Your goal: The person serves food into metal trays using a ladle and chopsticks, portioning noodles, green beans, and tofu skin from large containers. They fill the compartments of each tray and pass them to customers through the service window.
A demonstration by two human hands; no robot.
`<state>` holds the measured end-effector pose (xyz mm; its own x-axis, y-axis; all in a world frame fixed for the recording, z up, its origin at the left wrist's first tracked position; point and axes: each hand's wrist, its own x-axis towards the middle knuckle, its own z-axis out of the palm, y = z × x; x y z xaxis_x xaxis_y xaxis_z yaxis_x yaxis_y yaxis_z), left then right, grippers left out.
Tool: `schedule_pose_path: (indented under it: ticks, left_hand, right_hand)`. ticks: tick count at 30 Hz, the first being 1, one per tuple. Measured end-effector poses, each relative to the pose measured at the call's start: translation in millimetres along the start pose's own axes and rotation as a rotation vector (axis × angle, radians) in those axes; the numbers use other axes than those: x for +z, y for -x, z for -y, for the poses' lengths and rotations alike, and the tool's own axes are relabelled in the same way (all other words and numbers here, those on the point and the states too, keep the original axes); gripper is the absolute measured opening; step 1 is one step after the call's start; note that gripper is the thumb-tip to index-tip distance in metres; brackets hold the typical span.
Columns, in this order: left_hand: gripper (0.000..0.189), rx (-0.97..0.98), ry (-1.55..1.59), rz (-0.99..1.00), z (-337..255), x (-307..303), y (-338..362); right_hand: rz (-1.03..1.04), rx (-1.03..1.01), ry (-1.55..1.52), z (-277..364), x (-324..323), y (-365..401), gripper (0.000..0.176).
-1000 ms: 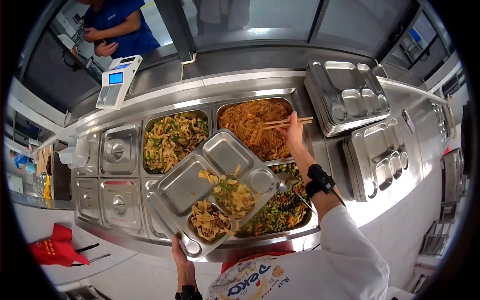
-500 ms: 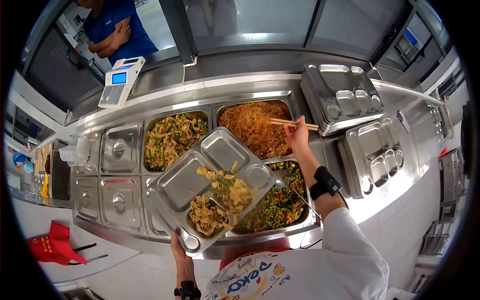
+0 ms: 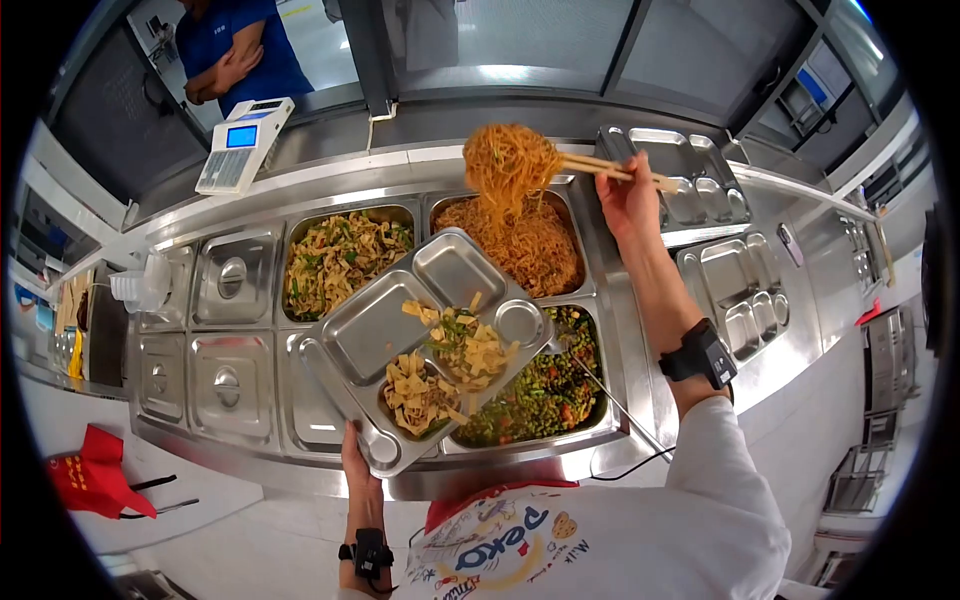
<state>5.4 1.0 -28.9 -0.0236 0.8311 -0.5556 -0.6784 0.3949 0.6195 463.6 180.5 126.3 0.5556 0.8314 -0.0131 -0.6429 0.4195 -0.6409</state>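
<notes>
My right hand (image 3: 632, 205) is closed around a pair of chopsticks (image 3: 600, 166). Their tips carry a big clump of brown glass noodles (image 3: 505, 165), lifted above the noodle pan (image 3: 540, 255), with strands trailing down. My left hand (image 3: 357, 462) grips the near edge of a steel compartment tray (image 3: 375, 335), tilted over the pans; the fingers beneath it are hidden. Pale flat strips with green pieces (image 3: 475, 352) lie in one section and over its dividers. More strips (image 3: 420, 395) fill the section beside it. Two larger sections hold no food.
A pan of strips with greens (image 3: 345, 262) stands left of the noodles. A pan of chopped green vegetables (image 3: 545, 400) with a ladle is nearest me. Lidded pans (image 3: 230, 285) are at left, stacked trays (image 3: 680, 160) at right. Behind a card terminal (image 3: 243, 145) stands a person in blue (image 3: 245, 50).
My right hand has risen and moved slightly right, with the chopsticks pulling a clump of noodles up out of the pan. The tray in my left hand has stayed nearly in place.
</notes>
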Motion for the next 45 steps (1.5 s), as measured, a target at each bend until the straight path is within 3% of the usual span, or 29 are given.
schedule_pose_path:
  ticks: [7, 11, 12, 15, 18, 21, 25, 28, 29, 32, 36, 40, 45]
  left_hand:
    - [0.040, -0.010, -0.047, -0.058, 2.0, 13.0, -10.8]
    - [0.035, -0.013, -0.032, -0.073, 4.4, 5.1, -16.4]
    - [0.033, -0.015, -0.029, -0.052, 4.8, 1.2, -16.8]
    - [0.029, -0.014, -0.049, -0.050, 6.4, -2.9, -14.6]
    - [0.028, -0.046, -0.055, -0.045, 3.2, 6.0, -7.2]
    - [0.029, -0.057, -0.041, -0.057, 5.3, 5.1, -9.3]
    - [0.034, -0.014, -0.065, -0.088, 5.1, 0.2, -7.7]
    - [0.037, 0.010, -0.082, -0.058, -0.3, 8.6, 3.7]
    - [0.037, 0.011, -0.055, -0.073, 0.9, 2.0, 2.7]
    - [0.037, 0.071, -0.118, -0.125, -0.9, 3.9, 10.6]
    - [0.036, 0.070, -0.124, -0.160, -3.4, 1.1, 18.1]
    - [0.035, 0.049, -0.066, -0.131, 2.4, -9.0, 11.5]
    - [0.031, 0.054, -0.022, -0.107, 4.7, -17.2, 5.4]
  right_hand:
    - [0.081, 0.118, 0.084, -8.4, 10.1, 22.7, 0.031]
    - [0.137, 0.064, 0.582, -34.4, 7.8, 43.6, 0.028]
    - [0.290, 0.030, 0.698, -41.7, 2.2, 41.5, 0.024]
    - [0.471, -0.025, 0.828, -29.6, 36.9, 62.9, 0.019]
    - [0.515, -0.103, 0.884, -9.7, 56.4, 65.2, 0.019]
    - [0.595, -0.051, 0.879, -26.2, 35.0, 56.4, 0.020]
    - [0.294, -0.251, 0.705, -5.9, 12.4, 36.9, 0.029]
    - [0.170, -0.199, 0.847, -19.6, -60.9, -4.2, 0.033]
    - [0.056, -0.167, 0.771, -39.3, -84.5, -8.8, 0.034]
    - [-0.031, -0.123, 0.713, -85.0, -140.6, -2.6, 0.033]
    - [-0.269, -0.005, 0.431, -98.5, -151.2, 7.9, 0.033]
    - [-0.299, 0.118, 0.173, -101.5, -158.0, 8.9, 0.034]
    - [-0.319, 0.136, 0.097, -93.9, -144.0, 1.8, 0.032]
